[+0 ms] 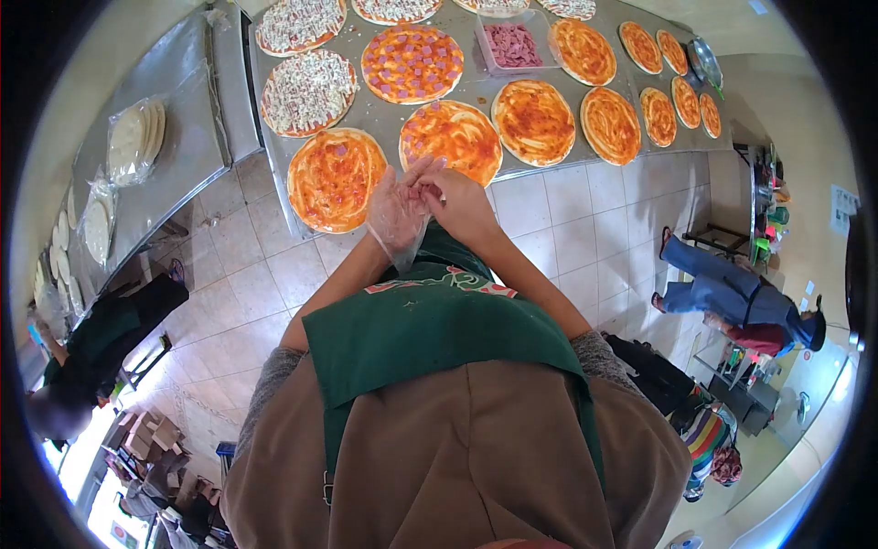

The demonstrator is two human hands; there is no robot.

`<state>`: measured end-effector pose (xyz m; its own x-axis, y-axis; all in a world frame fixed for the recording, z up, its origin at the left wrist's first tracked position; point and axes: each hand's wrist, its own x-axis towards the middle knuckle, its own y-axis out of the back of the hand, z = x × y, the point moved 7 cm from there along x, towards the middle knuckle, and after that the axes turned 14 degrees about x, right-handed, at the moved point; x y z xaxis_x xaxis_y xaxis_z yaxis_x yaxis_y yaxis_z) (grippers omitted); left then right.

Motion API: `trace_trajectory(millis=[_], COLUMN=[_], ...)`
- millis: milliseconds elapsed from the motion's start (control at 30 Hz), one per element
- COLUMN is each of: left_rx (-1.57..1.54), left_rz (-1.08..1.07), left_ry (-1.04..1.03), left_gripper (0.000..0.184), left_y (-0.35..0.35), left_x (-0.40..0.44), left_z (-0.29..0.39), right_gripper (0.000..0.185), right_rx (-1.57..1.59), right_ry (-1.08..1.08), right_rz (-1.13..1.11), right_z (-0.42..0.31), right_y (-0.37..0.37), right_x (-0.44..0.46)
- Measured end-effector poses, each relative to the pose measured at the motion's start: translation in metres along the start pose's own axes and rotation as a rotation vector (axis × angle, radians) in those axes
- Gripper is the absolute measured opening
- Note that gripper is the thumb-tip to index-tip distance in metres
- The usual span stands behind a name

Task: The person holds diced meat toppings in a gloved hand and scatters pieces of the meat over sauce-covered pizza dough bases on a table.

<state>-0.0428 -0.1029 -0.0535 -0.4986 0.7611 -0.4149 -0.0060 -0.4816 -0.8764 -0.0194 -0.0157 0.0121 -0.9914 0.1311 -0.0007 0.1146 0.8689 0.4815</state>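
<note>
My left hand [397, 216] wears a loose clear plastic glove [408, 245]; its palm is turned up and its fingers stretch out. My right hand [464, 203], bare, meets it at the fingers, with its own fingertips pinched on the glove. Both hands are in front of the table's near edge. Just beyond them lie two sauced pizza bases, one at the left [337, 180] and one with a few pink bits [450, 137]. Farther back sits a pizza with ham cubes [412, 62].
On the metal table [366, 114] are more sauced bases [533, 123], cheese-topped pizzas [309, 91] and a clear tub [499, 70] of ham pieces [512, 44]. A side table [187, 137] at left holds bagged bases [137, 139]. Other people stand at left [119, 320] and right [732, 293].
</note>
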Motion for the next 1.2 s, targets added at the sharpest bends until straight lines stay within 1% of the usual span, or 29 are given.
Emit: trace_trajectory(millis=[67, 100, 167, 200, 300, 400, 500, 567, 600, 667, 767, 900, 1000, 1100, 1200], left_rx=[0.010, -0.030, -0.110, -0.089, -0.044, -0.034, -0.009, -0.003, -0.011, -0.026, -0.053, -0.062, -0.056, -0.067, -0.084], left_rz=[0.056, -0.009, -0.137, -0.108, -0.024, 0.028, 0.067, 0.133, 0.119, 0.088, 0.157, 0.134, 0.143, 0.140, 0.130], left_ry=[0.034, 0.042, 0.059, 0.052, 0.049, 0.069, 0.052, 0.006, -0.013, -0.052, -0.072, -0.090, -0.088, -0.080, -0.083], left_gripper=[0.069, 0.068, 0.067, 0.066, 0.063, 0.062, 0.060, 0.060, 0.060, 0.059, 0.063, 0.064, 0.064, 0.064, 0.064], left_y=[-0.010, -0.008, 0.001, 0.000, -0.005, -0.006, -0.004, -0.008, -0.005, 0.003, 0.006, 0.005, 0.006, 0.010, 0.011], left_x=[-0.002, 0.000, 0.004, 0.005, 0.003, 0.003, 0.003, -0.001, -0.001, -0.001, -0.003, -0.004, -0.005, -0.004, -0.004], left_z=[-0.002, -0.004, -0.010, -0.010, -0.010, -0.013, -0.008, 0.003, 0.006, 0.016, 0.026, 0.029, 0.026, 0.024, 0.024], right_gripper=[0.020, 0.021, 0.021, 0.021, 0.024, 0.027, 0.028, 0.027, 0.026, 0.022, 0.019, 0.019, 0.020, 0.020, 0.024], right_rx=[0.182, 0.271, 0.640, 0.826, 1.113, 1.094, 1.008, 0.794, 0.687, 0.679, 0.629, 0.524, 0.306, 0.061, 0.345], right_ry=[-0.150, -0.224, -0.287, -0.317, -0.626, -0.474, -0.554, -0.585, -0.600, -0.640, -0.669, -0.694, -0.640, -0.511, -0.514], right_rz=[0.008, 0.012, -0.003, -0.010, -0.016, -0.102, 0.053, 0.135, 0.176, 0.234, 0.294, 0.385, 0.377, 0.417, 0.512], right_z=[0.008, 0.011, 0.040, 0.043, 0.058, 0.042, 0.068, 0.110, 0.129, 0.153, 0.167, 0.168, 0.173, 0.165, 0.170], right_y=[0.008, 0.012, 0.010, 0.010, 0.010, 0.018, 0.036, 0.057, 0.065, 0.069, 0.066, 0.055, 0.049, 0.057, 0.065], right_x=[0.000, -0.001, -0.004, -0.003, -0.015, -0.013, -0.022, -0.030, -0.034, -0.040, -0.044, -0.045, -0.044, -0.041, -0.043])
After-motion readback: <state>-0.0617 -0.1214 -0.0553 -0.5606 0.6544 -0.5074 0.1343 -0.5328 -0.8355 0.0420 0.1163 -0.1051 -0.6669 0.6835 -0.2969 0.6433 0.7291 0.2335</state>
